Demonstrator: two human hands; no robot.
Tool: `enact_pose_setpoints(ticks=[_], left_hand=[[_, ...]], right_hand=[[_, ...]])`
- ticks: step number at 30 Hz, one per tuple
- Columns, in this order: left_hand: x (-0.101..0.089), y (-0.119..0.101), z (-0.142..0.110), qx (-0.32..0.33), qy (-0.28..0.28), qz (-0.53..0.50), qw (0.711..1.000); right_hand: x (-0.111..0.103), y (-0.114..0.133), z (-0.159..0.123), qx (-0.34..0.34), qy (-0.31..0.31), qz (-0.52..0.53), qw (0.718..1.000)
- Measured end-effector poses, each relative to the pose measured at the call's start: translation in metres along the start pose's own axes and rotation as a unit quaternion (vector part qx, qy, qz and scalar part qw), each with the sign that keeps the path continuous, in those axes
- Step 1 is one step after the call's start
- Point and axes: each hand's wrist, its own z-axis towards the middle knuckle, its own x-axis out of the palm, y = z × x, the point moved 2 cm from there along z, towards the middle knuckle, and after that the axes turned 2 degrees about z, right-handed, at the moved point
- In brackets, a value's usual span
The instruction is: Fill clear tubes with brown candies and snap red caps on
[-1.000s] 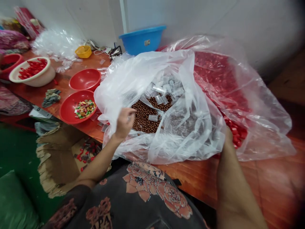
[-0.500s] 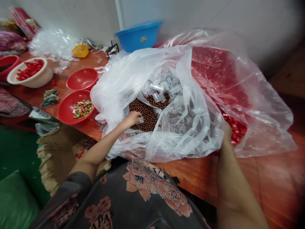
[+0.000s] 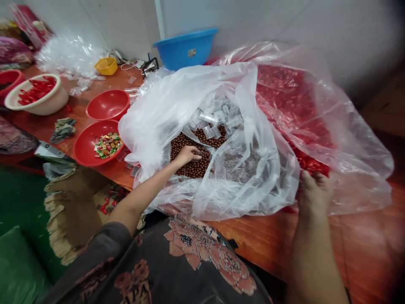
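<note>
My left hand (image 3: 189, 155) is over a heap of small brown balls (image 3: 196, 169) inside a whitish plastic bag. Its fingers are curled closed, and the small clear plastic tube it carried a moment ago is hidden behind them. More clear tubes (image 3: 215, 120) lie loose on the balls, toward the back of the bag (image 3: 148, 109). At the right, my right hand (image 3: 314, 190) reaches to the mouth of a clear bag of shiny red pieces (image 3: 313, 165). Its fingers are somewhat blurred but look apart, and I see nothing between them.
A red bowl of wrapped candies (image 3: 84, 143), another red bowl (image 3: 107, 103) and a white basin of red pieces (image 3: 47, 107) stand to the left. Behind the bag is a blue basin (image 3: 186, 48). A torn cardboard box (image 3: 69, 207) sits below the table edge.
My left hand has moved right over the brown balls, and its clear tube has gone out of sight. My right hand has come into view from behind the bag's edge, beside the red pieces.
</note>
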Motion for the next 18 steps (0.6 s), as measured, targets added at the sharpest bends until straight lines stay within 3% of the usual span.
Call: enact_pose_setpoints(ticks=[5,9,13,18], left_hand=[[-0.002,0.002,-0.010,-0.014,0.024,-0.072,0.997],[-0.007,-0.002,-0.021,-0.019,0.039,-0.143,0.989],[-0.014,-0.013,-0.039,-0.015,0.058,-0.206,0.977],[-0.017,-0.028,-0.071,0.022,0.066,-0.208,0.976]], right_hand=[[-0.016,0.031,-0.021,0.025,-0.019,0.205,0.978],[-0.019,0.062,-0.049,0.019,-0.015,0.277,0.960],[-0.008,0.074,-0.071,0.014,0.031,0.292,0.956],[0.021,0.076,-0.103,0.057,0.149,0.282,0.946]])
